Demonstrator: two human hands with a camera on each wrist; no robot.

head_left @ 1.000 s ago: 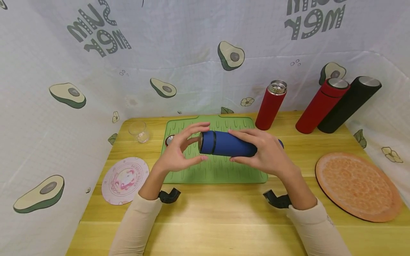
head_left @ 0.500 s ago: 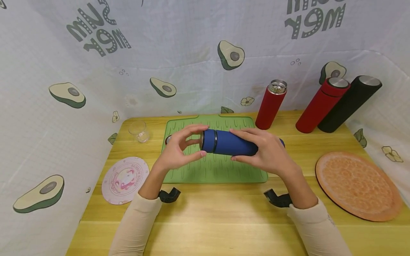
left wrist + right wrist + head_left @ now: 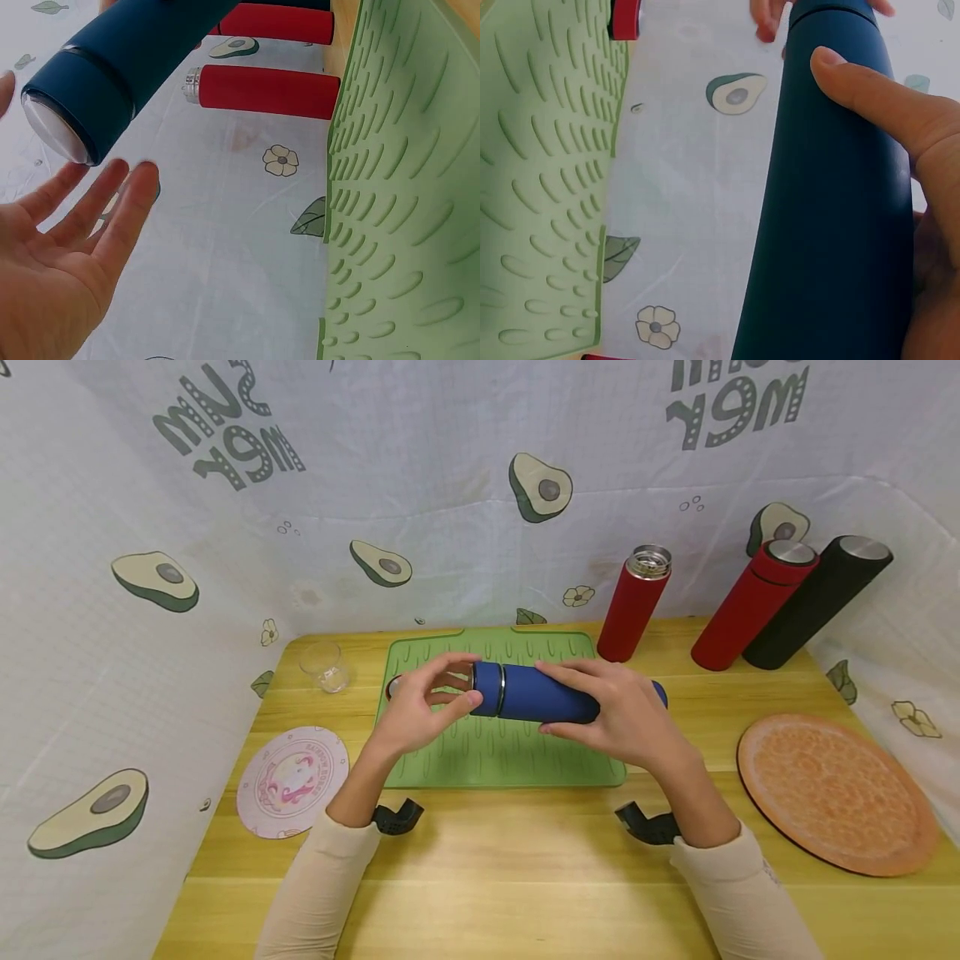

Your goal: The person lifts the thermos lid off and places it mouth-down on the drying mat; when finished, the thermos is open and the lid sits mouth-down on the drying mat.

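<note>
In the head view, a blue thermos bottle (image 3: 543, 693) is held sideways above a green drying mat (image 3: 502, 760). My right hand (image 3: 618, 702) grips its body, thumb on the near side in the right wrist view. My left hand (image 3: 420, 702) is around the capped end, fingers spread and loosely bent. The left wrist view shows its fingertips at the rim of the silver-topped cap (image 3: 79, 112), with no firm grip visible. A small red-edged lid (image 3: 393, 687) lies on the mat, partly hidden by my left hand.
An uncapped red thermos (image 3: 633, 606) stands behind the mat. A capped red thermos (image 3: 753, 606) and a black thermos (image 3: 817, 602) stand at back right. A clear glass (image 3: 326, 668) and a pink round mat (image 3: 292, 783) are left; an orange round mat (image 3: 836, 793) is right.
My left hand has moved in closer to the capped end, its thumb now overlapping the cap in the head view. The right hand's grip on the thermos looks the same.
</note>
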